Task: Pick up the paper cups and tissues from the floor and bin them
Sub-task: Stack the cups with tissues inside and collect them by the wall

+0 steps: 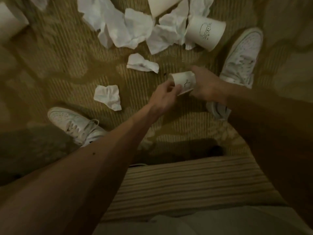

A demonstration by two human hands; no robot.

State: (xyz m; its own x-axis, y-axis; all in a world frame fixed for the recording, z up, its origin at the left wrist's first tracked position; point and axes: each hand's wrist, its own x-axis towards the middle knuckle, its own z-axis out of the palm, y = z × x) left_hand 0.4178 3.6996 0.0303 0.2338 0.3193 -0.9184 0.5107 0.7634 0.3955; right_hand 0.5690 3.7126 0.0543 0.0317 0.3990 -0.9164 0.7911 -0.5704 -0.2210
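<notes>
The ribbed olive carpet floor (59,68) is bearing a heap of crumpled white tissues (128,29), a doodled white paper cup (205,32) lying sideways, and two white sneakers (72,122).

One wide-angle view is taken from the person's head, aimed steeply down at the floor (59,65). The left hand (165,94), right hand (205,85) and a paper cup (183,82) are framed close, just right of centre.

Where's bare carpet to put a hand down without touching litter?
Bare carpet lies left of the two loose tissues, between the far-left cup and the left shoe. Crowded: the tissue heap and two cups at the top.
</notes>
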